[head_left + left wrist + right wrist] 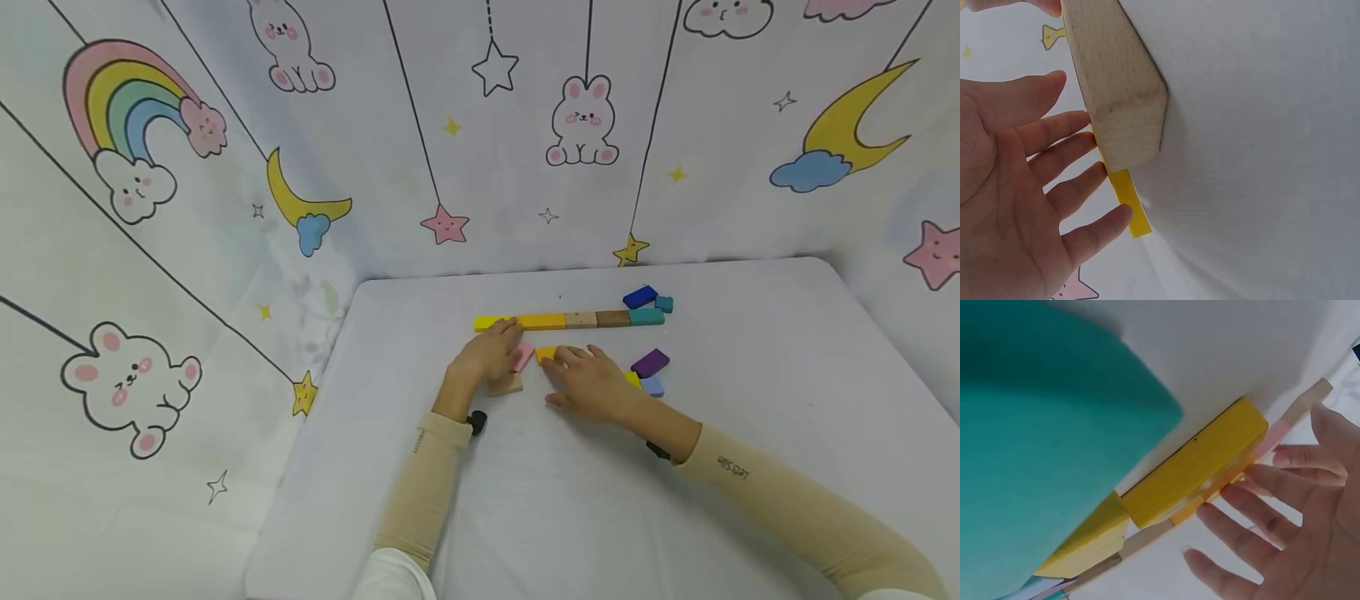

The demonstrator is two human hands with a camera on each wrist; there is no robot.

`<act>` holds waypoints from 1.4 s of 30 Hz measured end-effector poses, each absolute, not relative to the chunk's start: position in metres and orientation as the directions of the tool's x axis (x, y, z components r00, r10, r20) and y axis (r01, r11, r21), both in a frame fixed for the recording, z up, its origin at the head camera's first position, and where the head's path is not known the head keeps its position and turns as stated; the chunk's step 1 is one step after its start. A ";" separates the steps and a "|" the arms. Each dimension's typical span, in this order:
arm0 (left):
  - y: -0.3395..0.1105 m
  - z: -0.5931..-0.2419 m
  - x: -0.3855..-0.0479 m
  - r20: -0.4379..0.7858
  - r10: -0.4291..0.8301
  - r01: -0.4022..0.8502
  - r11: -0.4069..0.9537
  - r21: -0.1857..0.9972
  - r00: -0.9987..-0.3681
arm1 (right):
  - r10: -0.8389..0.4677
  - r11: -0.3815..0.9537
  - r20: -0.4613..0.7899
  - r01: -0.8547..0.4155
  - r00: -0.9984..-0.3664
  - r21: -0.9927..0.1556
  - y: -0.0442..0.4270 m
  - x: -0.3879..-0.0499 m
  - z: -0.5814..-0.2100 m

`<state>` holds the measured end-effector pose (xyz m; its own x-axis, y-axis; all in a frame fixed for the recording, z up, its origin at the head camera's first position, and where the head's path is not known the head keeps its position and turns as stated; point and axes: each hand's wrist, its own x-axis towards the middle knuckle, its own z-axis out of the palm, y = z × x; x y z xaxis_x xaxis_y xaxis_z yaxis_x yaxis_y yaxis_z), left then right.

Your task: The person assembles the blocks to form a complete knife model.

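A straight row of blocks lies across the table: yellow (486,322), orange (543,322), pale wood (581,319), brown (612,318) and teal (647,317). My left hand (487,353) reaches to where yellow meets orange, its fingers extended along the near side. Beneath and beside it lie a pink block (525,357) and a pale wooden block (1116,69). With fingers spread, my right hand (588,385) is at a separate orange block (547,354), partly covering it. A yellow block (1197,462) and a large-looking teal block (1054,437) stand nearer the right wrist camera.
Behind the row's right end are a dark blue block (640,297) and a small teal one (663,304). Purple (650,362) and light blue (653,387) blocks lie right of my right hand. A patterned cloth wall (510,183) rises behind the white table (780,350).
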<state>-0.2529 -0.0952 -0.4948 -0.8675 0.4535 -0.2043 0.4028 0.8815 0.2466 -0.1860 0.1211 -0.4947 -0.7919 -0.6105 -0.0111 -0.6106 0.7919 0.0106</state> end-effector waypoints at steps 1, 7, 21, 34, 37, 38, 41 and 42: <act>-0.095 -0.495 -0.253 -0.206 0.453 0.402 0.882 0.247 -0.868 | -0.605 0.796 -0.016 -0.605 -0.796 0.019 0.121 -0.186 -0.494; -0.094 -0.495 -0.252 -0.214 0.444 0.393 0.887 0.244 -0.870 | -0.576 0.814 -0.063 -0.579 -0.815 0.045 0.120 -0.185 -0.489; -0.093 -0.494 -0.252 -0.205 0.434 0.383 0.891 0.245 -0.877 | -0.541 0.835 -0.099 -0.547 -0.835 0.049 0.119 -0.191 -0.485; -0.093 -0.492 -0.251 -0.209 0.439 0.391 0.890 0.235 -0.874 | -0.518 0.849 -0.114 -0.525 -0.848 0.051 0.116 -0.198 -0.486; -0.093 -0.492 -0.251 -0.209 0.439 0.390 0.890 0.236 -0.874 | -0.505 0.857 -0.127 -0.514 -0.854 0.046 0.115 -0.199 -0.486; -0.093 -0.493 -0.251 -0.209 0.439 0.390 0.890 0.237 -0.874 | -0.500 0.859 -0.131 -0.509 -0.856 0.046 0.115 -0.200 -0.486; -0.093 -0.493 -0.251 -0.211 0.438 0.387 0.890 0.240 -0.874 | -0.481 0.871 -0.138 -0.490 -0.866 0.043 0.115 -0.200 -0.486; -0.093 -0.494 -0.251 -0.212 0.436 0.385 0.891 0.241 -0.875 | -0.475 0.874 -0.136 -0.485 -0.869 0.045 0.114 -0.201 -0.486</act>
